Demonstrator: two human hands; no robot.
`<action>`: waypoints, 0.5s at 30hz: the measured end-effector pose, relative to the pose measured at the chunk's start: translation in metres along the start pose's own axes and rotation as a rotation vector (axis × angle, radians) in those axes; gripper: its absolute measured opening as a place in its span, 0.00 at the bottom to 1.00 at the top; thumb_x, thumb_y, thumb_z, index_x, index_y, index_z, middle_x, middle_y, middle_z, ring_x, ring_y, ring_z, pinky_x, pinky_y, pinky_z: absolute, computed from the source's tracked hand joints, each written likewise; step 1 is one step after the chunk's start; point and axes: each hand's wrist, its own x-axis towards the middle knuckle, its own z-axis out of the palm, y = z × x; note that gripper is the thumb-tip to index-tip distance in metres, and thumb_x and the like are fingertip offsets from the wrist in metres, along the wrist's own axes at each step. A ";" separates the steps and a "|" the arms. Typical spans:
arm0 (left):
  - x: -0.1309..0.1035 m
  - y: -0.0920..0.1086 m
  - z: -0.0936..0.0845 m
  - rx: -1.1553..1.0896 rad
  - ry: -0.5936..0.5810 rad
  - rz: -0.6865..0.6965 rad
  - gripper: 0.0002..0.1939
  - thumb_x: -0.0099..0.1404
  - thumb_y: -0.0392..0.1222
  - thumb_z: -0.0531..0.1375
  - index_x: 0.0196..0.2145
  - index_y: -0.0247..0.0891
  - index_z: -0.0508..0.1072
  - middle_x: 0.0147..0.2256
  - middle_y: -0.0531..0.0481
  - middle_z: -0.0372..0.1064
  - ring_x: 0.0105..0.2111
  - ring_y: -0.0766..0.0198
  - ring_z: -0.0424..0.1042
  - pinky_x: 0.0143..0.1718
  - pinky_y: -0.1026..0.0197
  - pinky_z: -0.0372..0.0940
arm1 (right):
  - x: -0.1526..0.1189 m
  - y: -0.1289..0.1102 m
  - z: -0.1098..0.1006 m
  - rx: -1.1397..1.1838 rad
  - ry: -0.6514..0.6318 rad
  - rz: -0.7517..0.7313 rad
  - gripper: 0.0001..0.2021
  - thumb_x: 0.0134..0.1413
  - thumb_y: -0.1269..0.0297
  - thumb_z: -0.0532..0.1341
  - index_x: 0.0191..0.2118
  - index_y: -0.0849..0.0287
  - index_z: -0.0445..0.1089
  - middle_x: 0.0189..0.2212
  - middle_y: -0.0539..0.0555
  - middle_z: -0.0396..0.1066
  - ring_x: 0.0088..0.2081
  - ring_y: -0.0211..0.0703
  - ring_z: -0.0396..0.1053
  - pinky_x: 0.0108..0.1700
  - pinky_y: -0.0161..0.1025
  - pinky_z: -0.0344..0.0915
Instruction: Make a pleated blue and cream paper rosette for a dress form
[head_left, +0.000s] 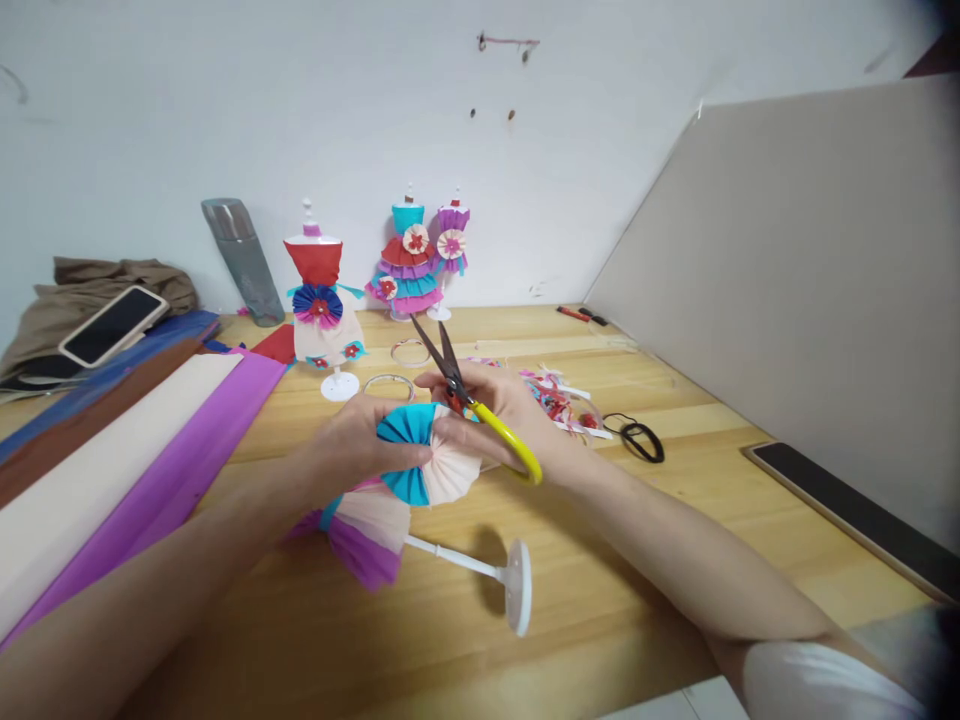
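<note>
Between my hands is a pleated paper rosette [409, 455], blue on its left half and cream on its right. My left hand [358, 440] pinches the blue side, its thumb pressed near the centre. Scissors [495, 425] with yellow handles hang in my right hand [499, 405], blades apart and pointing up and away; fingers of that hand also touch the rosette's cream side. Below, a small mannequin stand [465, 562] lies on its side on the table, dressed in a purple and cream paper skirt [371, 535]. Part of the dress is hidden behind my left hand.
Three dressed mannequins [319, 300] stand at the back near a grey bottle [244, 260]. Crepe paper strips [150, 480] and a phone [114, 325] lie left. Paper scraps [551, 395], a black cord [643, 440] and a dark flat device [847, 510] are right, beside a partition [810, 250].
</note>
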 end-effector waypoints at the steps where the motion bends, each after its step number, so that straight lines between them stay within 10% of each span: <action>1: 0.001 -0.002 -0.001 -0.014 -0.007 0.001 0.09 0.45 0.42 0.70 0.20 0.37 0.73 0.12 0.59 0.58 0.16 0.70 0.60 0.19 0.65 0.59 | 0.000 0.002 0.002 -0.012 0.021 0.001 0.18 0.49 0.61 0.66 0.46 0.61 0.72 0.30 0.50 0.66 0.30 0.37 0.63 0.32 0.35 0.63; 15: -0.002 0.010 -0.012 -0.202 0.074 0.108 0.27 0.53 0.57 0.67 0.46 0.38 0.76 0.39 0.46 0.77 0.40 0.55 0.76 0.40 0.56 0.71 | 0.001 0.001 0.002 0.021 0.382 0.073 0.17 0.48 0.60 0.65 0.46 0.56 0.71 0.32 0.51 0.68 0.30 0.39 0.64 0.35 0.38 0.65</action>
